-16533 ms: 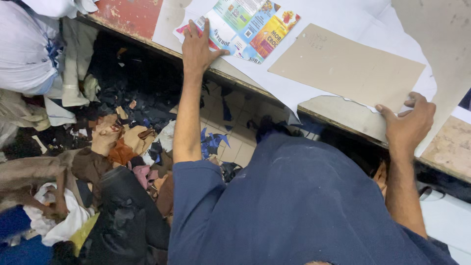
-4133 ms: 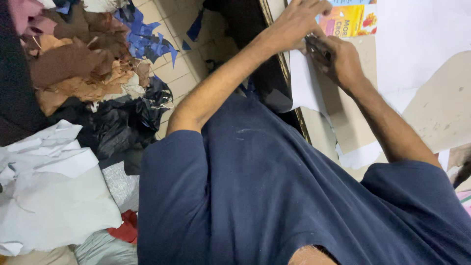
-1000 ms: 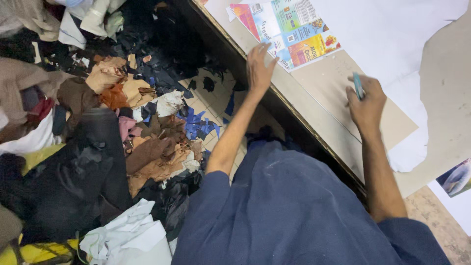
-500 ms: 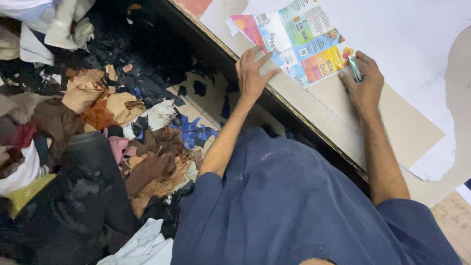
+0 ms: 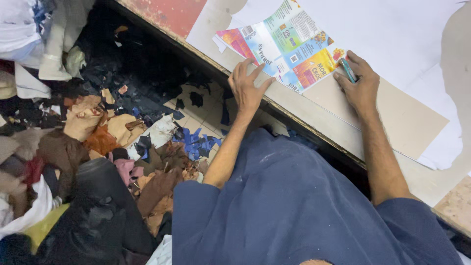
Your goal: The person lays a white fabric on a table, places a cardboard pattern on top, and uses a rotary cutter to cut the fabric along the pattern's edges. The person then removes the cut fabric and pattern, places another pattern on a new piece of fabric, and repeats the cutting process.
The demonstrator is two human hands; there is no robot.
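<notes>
Scraps of brown, tan and blue leather (image 5: 147, 162) littered the floor at the left of the frame, below a worktable (image 5: 343, 142) running across the upper right. On it lay a flattened printed carton (image 5: 284, 44) over a tan sheet of card (image 5: 392, 113). The left hand (image 5: 249, 91) pressed down, fingers spread, on the carton's lower edge. The right hand (image 5: 360, 86) pinched a teal pen (image 5: 348, 69) at the carton's right corner. Firm, even pressure would likely keep the carton from slipping under the pen.

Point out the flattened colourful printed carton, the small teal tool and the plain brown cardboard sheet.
flattened colourful printed carton (image 5: 287, 46), head view, middle panel.
small teal tool (image 5: 348, 68), head view, shaft above right hand's fingers.
plain brown cardboard sheet (image 5: 412, 122), head view, bare right part.
</notes>
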